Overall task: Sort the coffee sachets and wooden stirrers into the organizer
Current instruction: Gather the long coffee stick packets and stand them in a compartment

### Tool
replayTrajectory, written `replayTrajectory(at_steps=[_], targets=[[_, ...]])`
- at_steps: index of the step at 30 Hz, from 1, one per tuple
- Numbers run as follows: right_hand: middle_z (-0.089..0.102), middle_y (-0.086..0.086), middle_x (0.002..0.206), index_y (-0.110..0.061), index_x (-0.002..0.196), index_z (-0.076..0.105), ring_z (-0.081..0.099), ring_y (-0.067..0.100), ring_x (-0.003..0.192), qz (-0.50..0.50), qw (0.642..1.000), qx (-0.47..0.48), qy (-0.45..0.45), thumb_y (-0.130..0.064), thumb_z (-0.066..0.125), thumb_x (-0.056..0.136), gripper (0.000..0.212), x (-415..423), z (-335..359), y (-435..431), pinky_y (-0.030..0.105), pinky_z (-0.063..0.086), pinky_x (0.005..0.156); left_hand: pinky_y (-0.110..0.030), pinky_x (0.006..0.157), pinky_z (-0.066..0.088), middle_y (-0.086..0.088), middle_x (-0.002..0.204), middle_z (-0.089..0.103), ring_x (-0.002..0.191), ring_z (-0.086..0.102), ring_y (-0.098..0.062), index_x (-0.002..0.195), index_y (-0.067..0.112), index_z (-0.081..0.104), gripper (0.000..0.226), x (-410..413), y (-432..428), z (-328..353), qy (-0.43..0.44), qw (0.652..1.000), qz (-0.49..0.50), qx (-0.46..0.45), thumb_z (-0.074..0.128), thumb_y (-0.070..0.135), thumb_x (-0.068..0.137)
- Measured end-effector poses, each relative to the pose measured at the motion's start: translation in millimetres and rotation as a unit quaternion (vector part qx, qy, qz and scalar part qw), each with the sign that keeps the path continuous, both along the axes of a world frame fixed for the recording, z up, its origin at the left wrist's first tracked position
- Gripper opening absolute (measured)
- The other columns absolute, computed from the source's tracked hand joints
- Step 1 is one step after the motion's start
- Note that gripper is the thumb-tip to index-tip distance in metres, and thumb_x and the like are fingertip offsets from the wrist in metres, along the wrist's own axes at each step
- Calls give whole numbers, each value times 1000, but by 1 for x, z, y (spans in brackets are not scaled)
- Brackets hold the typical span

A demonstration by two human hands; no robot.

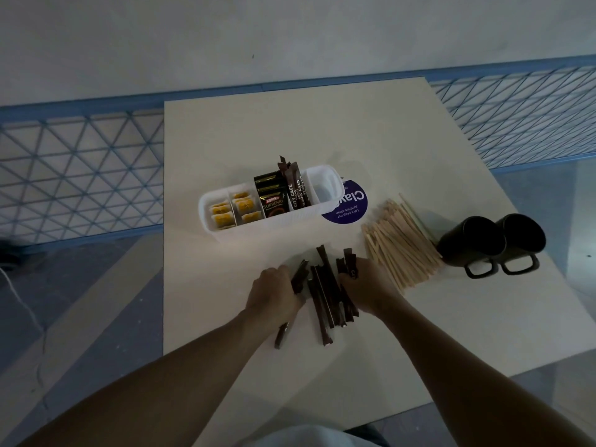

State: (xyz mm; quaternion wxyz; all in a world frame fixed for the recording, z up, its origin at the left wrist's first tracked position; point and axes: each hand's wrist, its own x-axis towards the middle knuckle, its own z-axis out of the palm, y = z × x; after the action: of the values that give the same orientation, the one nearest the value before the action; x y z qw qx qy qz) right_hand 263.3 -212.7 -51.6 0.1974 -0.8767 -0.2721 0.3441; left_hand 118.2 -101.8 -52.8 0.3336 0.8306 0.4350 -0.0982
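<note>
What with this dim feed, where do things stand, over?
Left hand, right hand both gripping loose stick sachets. Stirrers piled outside organizer. Nothing blocking.

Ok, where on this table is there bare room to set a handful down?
Bare: the table behind the organizer, the strip left of the left hand, the near edge. The organizer's right-end compartment holds nothing. Crowded: stick sachets between that hand and the right hand, then stirrers and mugs.

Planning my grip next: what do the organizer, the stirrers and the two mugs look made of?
Organizer: likely white plastic, glossy, thin moulded walls. Stirrers: pale unfinished wood, matte, flat sticks. Mugs: dark, smooth, faint sheen; ceramic or plastic, cannot tell.
</note>
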Motion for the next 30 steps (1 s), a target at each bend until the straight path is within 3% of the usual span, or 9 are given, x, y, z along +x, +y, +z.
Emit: replayTrajectory(at_steps=[5,9,12,15,18,22,26,30], targets=[[62,2,85,-12,112,60,61,9,69,-36,999,8,7,-28,50,103,21,-1,2,5,16,42,51,-17,50,34,3,83,57,72,56,-13,108,8,60,28,-3,9,1,1,1000,10,-6,63,31,92],[58,1,75,-9,111,60,55,7,58,-46,999,21,6,-30,45,105,26,-2,7,8,16,38,46,-28,66,51,-7,101,65,90,64,-25,114,7,57,33,-7,12,0,9,1000,10,16,65,27,89],[59,2,73,-8,114,61,55,9,56,-57,998,25,-6,-34,44,105,32,-1,6,9,22,40,48,-35,69,55,-7,97,65,86,64,-27,114,10,59,27,-11,13,-1,10,1000,5,24,60,18,89],[58,2,72,-8,119,60,54,9,54,-64,998,23,-6,-35,41,106,35,0,6,7,22,39,47,-33,68,52,-11,102,63,91,63,-30,115,7,59,28,-13,16,-1,34,999,0,4,55,11,88],[60,3,82,-6,121,59,55,8,64,-54,998,20,-30,-33,39,107,36,1,10,5,21,37,51,-27,62,45,-11,106,60,88,59,-25,115,5,53,26,-13,19,2,42,999,13,-20,54,14,91],[62,7,94,-7,126,56,55,8,68,-55,998,18,-17,-31,39,107,35,1,12,5,20,36,53,-23,48,33,-2,83,50,66,50,-12,111,6,50,18,-14,22,6,41,998,12,-45,48,17,97],[65,12,103,-8,127,56,60,14,77,-57,998,24,0,-27,43,106,31,-1,7,2,24,45,58,-27,50,35,-5,85,52,71,54,-19,112,4,49,24,-19,17,2,52,996,-16,-75,41,23,100],[60,5,92,-10,122,57,57,11,73,-50,999,15,-1,-24,43,105,26,-4,6,-3,21,39,56,-30,61,45,-13,102,62,83,61,-27,113,7,49,32,-25,3,-4,52,996,-32,-57,45,37,100]])
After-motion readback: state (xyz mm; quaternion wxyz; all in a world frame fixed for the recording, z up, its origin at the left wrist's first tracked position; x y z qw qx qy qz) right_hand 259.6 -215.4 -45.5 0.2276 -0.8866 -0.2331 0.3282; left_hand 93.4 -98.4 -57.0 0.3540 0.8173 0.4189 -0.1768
